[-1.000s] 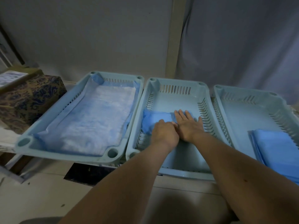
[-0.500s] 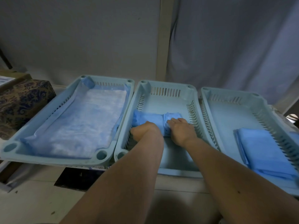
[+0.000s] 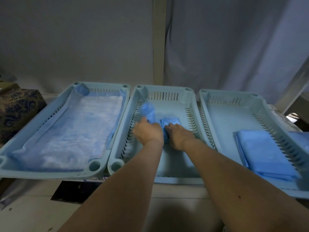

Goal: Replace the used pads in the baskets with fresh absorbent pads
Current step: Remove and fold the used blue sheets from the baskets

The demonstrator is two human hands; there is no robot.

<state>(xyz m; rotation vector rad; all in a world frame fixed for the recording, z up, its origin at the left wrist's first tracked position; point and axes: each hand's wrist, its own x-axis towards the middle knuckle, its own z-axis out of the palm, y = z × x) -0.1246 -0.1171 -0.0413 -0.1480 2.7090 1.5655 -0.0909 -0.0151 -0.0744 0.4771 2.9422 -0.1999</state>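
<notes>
Three pale blue plastic baskets stand side by side. The left basket [image 3: 70,97] is lined with a spread blue-and-white pad [image 3: 75,131]. In the middle basket [image 3: 189,104] lies a folded blue pad [image 3: 170,122]. My left hand [image 3: 148,131] grips one flap of it and lifts it, blurred, toward the basket's left wall. My right hand [image 3: 178,135] holds the rest of the fold down against the basket floor, fingers curled into it. The right basket [image 3: 234,104] holds a folded blue pad [image 3: 264,153] near its front.
A patterned box [image 3: 18,111] sits at the far left beside the baskets. A grey wall and a hanging grey curtain [image 3: 234,47] stand close behind. The baskets overhang a white ledge [image 3: 33,213] below my arms.
My hands first pressed flat on the folded pad, then took hold of it. My left hand now pulls a flap up and to the left, opening the fold.
</notes>
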